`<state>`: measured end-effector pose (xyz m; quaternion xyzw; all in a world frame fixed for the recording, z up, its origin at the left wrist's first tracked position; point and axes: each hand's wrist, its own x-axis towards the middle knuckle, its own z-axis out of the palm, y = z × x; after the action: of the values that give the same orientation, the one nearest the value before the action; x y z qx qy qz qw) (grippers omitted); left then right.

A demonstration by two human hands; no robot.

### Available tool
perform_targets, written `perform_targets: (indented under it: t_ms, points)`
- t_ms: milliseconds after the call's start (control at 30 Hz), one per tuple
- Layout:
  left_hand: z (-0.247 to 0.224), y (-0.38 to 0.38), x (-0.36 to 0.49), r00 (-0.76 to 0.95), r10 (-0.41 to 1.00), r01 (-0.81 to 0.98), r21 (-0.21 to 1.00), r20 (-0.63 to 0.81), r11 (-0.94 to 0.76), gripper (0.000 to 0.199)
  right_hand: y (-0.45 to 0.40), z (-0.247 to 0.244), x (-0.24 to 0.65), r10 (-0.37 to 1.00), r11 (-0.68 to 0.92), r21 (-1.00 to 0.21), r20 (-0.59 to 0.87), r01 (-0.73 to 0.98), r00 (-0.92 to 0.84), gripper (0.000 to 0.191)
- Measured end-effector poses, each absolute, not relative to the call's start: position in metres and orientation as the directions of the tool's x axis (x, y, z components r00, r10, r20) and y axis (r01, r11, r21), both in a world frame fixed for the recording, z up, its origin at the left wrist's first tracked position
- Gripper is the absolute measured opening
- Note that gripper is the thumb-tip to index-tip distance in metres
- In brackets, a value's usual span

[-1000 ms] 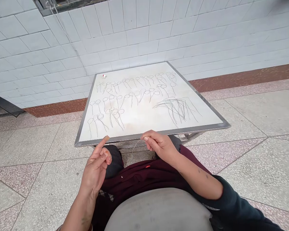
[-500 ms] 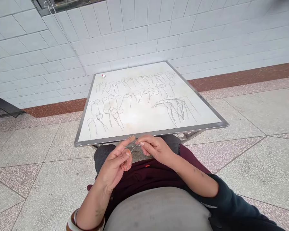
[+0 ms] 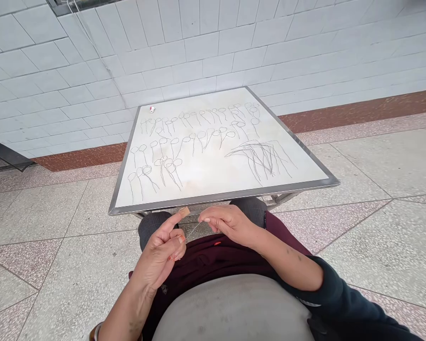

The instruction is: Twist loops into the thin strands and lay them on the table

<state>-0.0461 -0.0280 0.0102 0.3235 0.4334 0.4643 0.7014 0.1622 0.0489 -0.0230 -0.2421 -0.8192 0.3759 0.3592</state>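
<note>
A thin wire (image 3: 193, 230) stretches between my two hands, above my lap and just in front of the table's near edge. My left hand (image 3: 166, 248) pinches one end between thumb and curled fingers, its taped index finger pointing out. The fingertips of my right hand (image 3: 230, 222) close on the other end. On the white table (image 3: 206, 175) lie several wires with looped ends (image 3: 172, 166), arranged in rows. A loose pile of wires without visible loops (image 3: 266, 158) rests at the table's right side.
A small red and white object (image 3: 152, 109) sits at the table's far left corner. Behind the table stands a white tiled wall (image 3: 199, 57) with a hanging cord (image 3: 108, 70). The table has a grey metal rim (image 3: 227, 195).
My left hand has moved a little left and down, away from my right hand. The wire, curved before, now looks straighter between them.
</note>
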Motion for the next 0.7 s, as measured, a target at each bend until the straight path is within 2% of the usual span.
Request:
perform_targets:
  t_ms: [200, 300, 367, 433, 533, 600, 700]
  points:
    - [0.013, -0.034, -0.051, 0.198, 0.933, -0.352, 0.866, -0.302, 0.355, 0.057, 0.052, -0.028, 0.164, 0.638, 0.613, -0.782, 0.404, 0.115, -0.656, 0.030]
    - [0.014, -0.037, -0.062, 0.173, 0.933, -0.350, 0.866, -0.315, 0.358, 0.058, 0.058, -0.030, 0.170, 0.723, 0.551, -0.820, 0.377, 0.154, -0.579, 0.030]
    - [0.015, -0.039, -0.072, 0.098, 0.944, -0.334, 0.884, -0.314, 0.329, 0.058, 0.061, -0.029, 0.176, 0.802, 0.492, -0.844, 0.345, 0.214, -0.487, 0.029]
    - [0.016, -0.038, -0.079, 0.017, 0.953, -0.265, 0.918, -0.302, 0.295, 0.056, 0.062, -0.028, 0.178, 0.824, 0.477, -0.842, 0.329, 0.252, -0.460, 0.028]
    - [0.018, -0.030, -0.076, -0.013, 0.970, -0.059, 0.969, -0.241, 0.240, 0.054, 0.058, -0.024, 0.173, 0.764, 0.546, -0.798, 0.351, 0.254, -0.541, 0.028]
    - [0.021, -0.022, -0.065, 0.027, 0.984, 0.057, 0.983, -0.174, 0.172, 0.054, 0.054, -0.021, 0.168, 0.730, 0.590, -0.765, 0.367, 0.260, -0.577, 0.029]
    - [0.023, -0.011, -0.045, 0.138, 0.980, 0.086, 0.988, -0.140, 0.129, 0.054, 0.051, -0.017, 0.165, 0.717, 0.626, -0.726, 0.392, 0.285, -0.577, 0.029]
